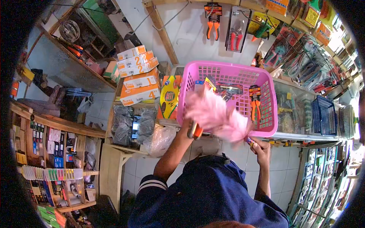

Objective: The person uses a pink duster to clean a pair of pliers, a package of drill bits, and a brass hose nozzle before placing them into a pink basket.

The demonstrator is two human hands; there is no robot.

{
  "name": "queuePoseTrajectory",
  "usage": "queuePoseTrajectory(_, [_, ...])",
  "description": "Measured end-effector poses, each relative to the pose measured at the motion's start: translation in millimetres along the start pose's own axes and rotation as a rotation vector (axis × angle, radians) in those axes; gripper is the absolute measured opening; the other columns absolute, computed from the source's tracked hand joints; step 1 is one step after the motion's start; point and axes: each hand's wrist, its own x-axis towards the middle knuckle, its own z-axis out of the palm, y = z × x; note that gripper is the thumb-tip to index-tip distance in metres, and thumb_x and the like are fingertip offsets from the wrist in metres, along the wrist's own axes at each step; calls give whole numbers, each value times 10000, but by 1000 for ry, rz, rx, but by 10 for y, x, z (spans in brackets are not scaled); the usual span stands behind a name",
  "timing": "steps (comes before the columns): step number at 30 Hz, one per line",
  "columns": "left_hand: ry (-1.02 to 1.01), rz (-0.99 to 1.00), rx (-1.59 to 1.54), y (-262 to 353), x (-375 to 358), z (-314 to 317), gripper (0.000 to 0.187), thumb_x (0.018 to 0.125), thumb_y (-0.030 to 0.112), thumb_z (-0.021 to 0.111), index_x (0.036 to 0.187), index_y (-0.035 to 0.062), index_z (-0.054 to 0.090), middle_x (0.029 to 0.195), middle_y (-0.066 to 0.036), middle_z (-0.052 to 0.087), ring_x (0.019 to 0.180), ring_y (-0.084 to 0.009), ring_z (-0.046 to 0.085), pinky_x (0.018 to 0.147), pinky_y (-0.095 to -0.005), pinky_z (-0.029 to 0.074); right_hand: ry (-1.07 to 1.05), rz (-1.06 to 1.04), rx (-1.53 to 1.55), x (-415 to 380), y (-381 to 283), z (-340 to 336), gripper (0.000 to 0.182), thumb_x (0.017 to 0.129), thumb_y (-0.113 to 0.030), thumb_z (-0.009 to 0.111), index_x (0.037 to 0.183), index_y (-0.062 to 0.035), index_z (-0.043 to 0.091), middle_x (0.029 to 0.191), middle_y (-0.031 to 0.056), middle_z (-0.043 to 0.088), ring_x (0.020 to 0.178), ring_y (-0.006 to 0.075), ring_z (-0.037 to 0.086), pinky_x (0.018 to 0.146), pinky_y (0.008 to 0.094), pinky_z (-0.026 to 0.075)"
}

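Note:
My right hand [260, 148] is closed round the handle of a pink fluffy duster [216, 112], blurred by motion. The duster lies across the front of a pink plastic basket [228, 66] and hides part of it. Just left of it, my left hand [188, 127] grips a hand tool with orange and black handles [197, 131]; the tool's head is hidden behind the duster. Inside the basket are carded orange-handled pliers [255, 106] and a packaged set of small tools [230, 90].
The basket stands on a glass counter [285, 135]. To its left are a yellow-and-black package [170, 97], stacked white-and-orange boxes [138, 81] and plastic-wrapped bundles [123, 123]. A blue basket [324, 114] sits at right. Carded tools [214, 22] hang on the wall.

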Motion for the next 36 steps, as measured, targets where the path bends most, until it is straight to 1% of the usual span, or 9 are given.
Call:
queuePoseTrajectory(5, [539, -307, 383, -142, 594, 1007, 497, 952, 498, 477, 1241, 94, 493, 1099, -83, 605, 954, -189, 600, 902, -374, 494, -24, -16, -39, 53, 37, 93, 359, 870, -224, 638, 1083, 60, 691, 649, -7, 558, 541, 40, 422, 484, 206, 301])
queuePoseTrajectory(10, [1201, 147, 805, -160, 413, 761, 429, 912, 482, 569, 1109, 103, 524, 915, -33, 594, 741, -146, 567, 730, -308, 504, -108, -38, -39, 73, 15, 117, 351, 870, -226, 649, 1075, 55, 696, 642, -27, 545, 541, 36, 417, 482, 212, 294])
queuePoseTrajectory(13, [959, 12, 889, -150, 456, 928, 269, 941, 403, 557, 852, 149, 570, 778, -3, 568, 657, -139, 537, 708, -323, 453, -47, -58, -63, 100, 51, 98, 345, 883, -218, 638, 1088, 54, 691, 633, -39, 511, 532, 32, 396, 478, 211, 293])
queuePoseTrajectory(16, [964, 1, 579, -186, 379, 1053, 347, 927, 424, 583, 1017, 89, 563, 807, -52, 567, 608, -172, 553, 440, -277, 463, 89, -33, 7, 151, 28, 174, 337, 903, -190, 617, 1130, 53, 671, 652, -32, 520, 536, 32, 397, 477, 198, 292])
queuePoseTrajectory(22, [1303, 130, 655, -199, 302, 1043, 473, 962, 478, 479, 1214, 81, 522, 1053, -83, 610, 778, -187, 619, 595, -319, 522, 33, -54, -117, 182, -168, 268, 329, 911, -158, 602, 1164, 45, 658, 678, -13, 561, 546, 29, 440, 485, 190, 319])
queuePoseTrajectory(27, [424, -99, 257, 234, -172, 797, 580, 981, 494, 407, 1346, 43, 421, 1260, -147, 548, 1025, -245, 608, 813, -437, 559, 24, -12, -134, -2, -63, -30, 387, 882, -267, 651, 1123, 34, 685, 694, -18, 572, 574, 44, 460, 512, 214, 345])
queuePoseTrajectory(30, [1072, 108, 585, -189, 378, 1324, 508, 992, 442, 396, 1314, 54, 460, 890, -97, 613, 560, -197, 603, 417, -300, 514, 6, -28, -151, -5, -127, -41, 405, 891, -248, 633, 1138, 72, 659, 685, 10, 564, 549, 52, 446, 488, 210, 334])
queuePoseTrajectory(33, [942, 85, 437, -159, 122, 1193, 581, 991, 481, 372, 1363, 36, 407, 1064, -143, 607, 601, -222, 619, 424, -310, 525, 36, -36, -96, 14, -228, 147, 345, 874, -202, 659, 1127, 30, 685, 723, -8, 596, 600, 49, 475, 525, 212, 359])
queuePoseTrajectory(36, [927, -11, 514, -105, 202, 1264, 542, 998, 427, 385, 1329, -1, 430, 856, -134, 610, 543, -191, 579, 408, -285, 500, 41, 2, -104, 3, -95, 14, 330, 869, -174, 665, 1127, 31, 684, 722, -5, 599, 612, 54, 484, 535, 213, 365])
